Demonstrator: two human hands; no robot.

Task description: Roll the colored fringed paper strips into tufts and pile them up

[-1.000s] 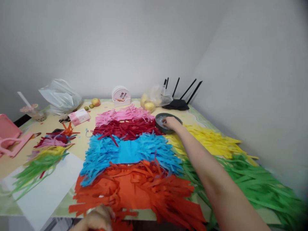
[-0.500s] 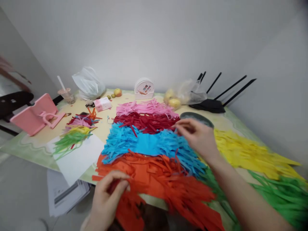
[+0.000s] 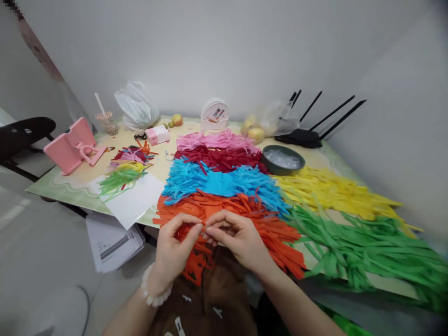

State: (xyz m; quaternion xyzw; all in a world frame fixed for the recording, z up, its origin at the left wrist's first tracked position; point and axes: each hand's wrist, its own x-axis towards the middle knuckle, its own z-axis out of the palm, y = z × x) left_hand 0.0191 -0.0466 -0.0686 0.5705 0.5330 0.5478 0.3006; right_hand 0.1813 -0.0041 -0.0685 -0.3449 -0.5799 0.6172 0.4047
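My left hand [image 3: 177, 247] and my right hand [image 3: 241, 238] meet over the table's near edge, thumbs and forefingers pinched tip to tip. Whatever lies between the fingertips is too small to make out. Beneath them spreads a layer of orange fringed paper strips [image 3: 282, 233], part of it hanging over the edge. Beyond it lie blue fringed strips [image 3: 222, 183], then dark red strips [image 3: 224, 159] and pink strips [image 3: 224, 140]. To the right are yellow strips [image 3: 336, 191] and green strips [image 3: 367, 242].
A dark bowl [image 3: 283, 159] with clear contents stands beside the red strips. Farther back are a black router [image 3: 301, 137], bagged fruit [image 3: 256, 134] and a white round holder [image 3: 214, 114]. Leftward sit a pink stand [image 3: 72, 147], a lidded cup [image 3: 108, 123] and a small multicoloured strip pile [image 3: 122, 179].
My right hand has come from beside the red and blue strips to meet my left hand over the orange strips. The bowl it partly covered now shows fully. The view has shifted.
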